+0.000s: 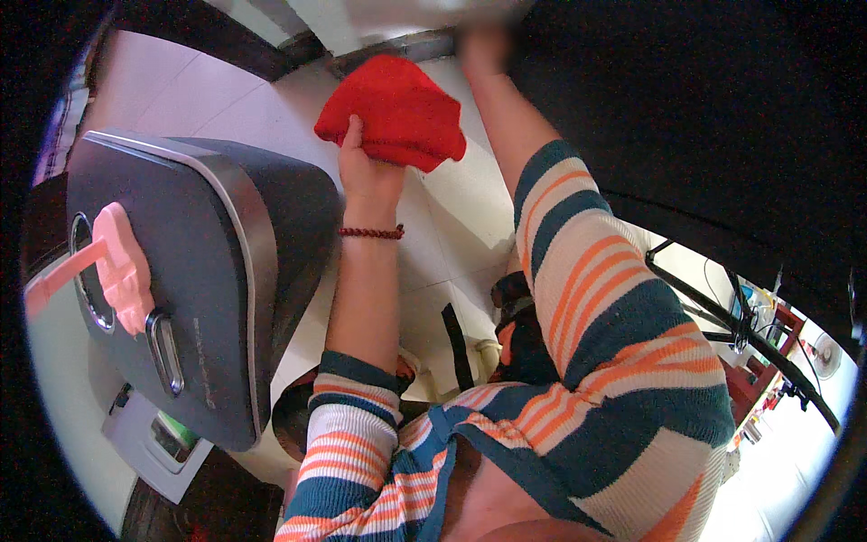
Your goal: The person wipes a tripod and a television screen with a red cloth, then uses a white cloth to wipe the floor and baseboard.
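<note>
My left hand [369, 162] grips a bunched red cloth [399, 112] by its near edge, thumb on top. The cloth is folded over itself and hangs above the tiled floor. A dark beaded bracelet [371, 233] circles that wrist. My right hand [488, 51] reaches out at the top of the view, beside a large black surface [650, 122]. Blur and darkness hide its fingers, so what it touches does not show. To the left of my left forearm stands a dark grey housing with silver trim [183, 271], on which a pink object with a handle [122, 264] lies.
Pale floor tiles [447, 230] spread below my arms. A white wall base [386, 27] lies ahead. At lower left is a light grey framed panel [156, 447]. On the right, black metal bars [731, 318] cross before a fan [826, 356] and a red shelf [745, 393].
</note>
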`<action>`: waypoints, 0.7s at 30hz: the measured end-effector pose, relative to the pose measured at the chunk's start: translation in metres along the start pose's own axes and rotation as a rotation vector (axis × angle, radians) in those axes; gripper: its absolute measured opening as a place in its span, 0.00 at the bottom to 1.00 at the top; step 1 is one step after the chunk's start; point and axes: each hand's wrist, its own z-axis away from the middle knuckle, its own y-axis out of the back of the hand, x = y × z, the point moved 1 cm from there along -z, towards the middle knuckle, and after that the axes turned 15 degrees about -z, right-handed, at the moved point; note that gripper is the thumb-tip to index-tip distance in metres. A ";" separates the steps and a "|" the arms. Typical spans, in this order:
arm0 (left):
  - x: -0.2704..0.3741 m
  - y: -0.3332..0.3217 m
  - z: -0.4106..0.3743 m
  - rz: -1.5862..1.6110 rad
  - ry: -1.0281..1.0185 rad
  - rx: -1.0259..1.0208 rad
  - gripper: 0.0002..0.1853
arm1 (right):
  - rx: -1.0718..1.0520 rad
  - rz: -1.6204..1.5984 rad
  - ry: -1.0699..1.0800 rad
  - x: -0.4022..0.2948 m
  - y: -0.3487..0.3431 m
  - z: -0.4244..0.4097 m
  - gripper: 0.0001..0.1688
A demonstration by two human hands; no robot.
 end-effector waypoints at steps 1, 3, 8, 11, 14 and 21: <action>-0.002 0.007 -0.003 -0.003 -0.016 -0.006 0.24 | 0.010 0.110 0.065 0.009 -0.003 0.001 0.17; -0.005 0.018 -0.013 0.015 0.015 0.037 0.24 | 0.023 0.328 0.202 0.022 -0.009 0.002 0.15; -0.013 0.040 -0.027 -0.006 0.022 0.057 0.24 | 0.141 0.591 0.374 0.031 -0.022 0.002 0.12; -0.015 0.042 -0.025 -0.013 0.041 0.058 0.23 | 0.185 0.550 0.358 0.031 -0.028 0.005 0.10; -0.015 0.045 -0.025 0.001 0.073 0.050 0.22 | 0.121 0.123 -0.053 0.010 -0.039 0.013 0.13; -0.024 0.067 -0.037 0.021 0.098 0.073 0.23 | 0.082 -0.010 -0.189 -0.054 -0.062 0.047 0.11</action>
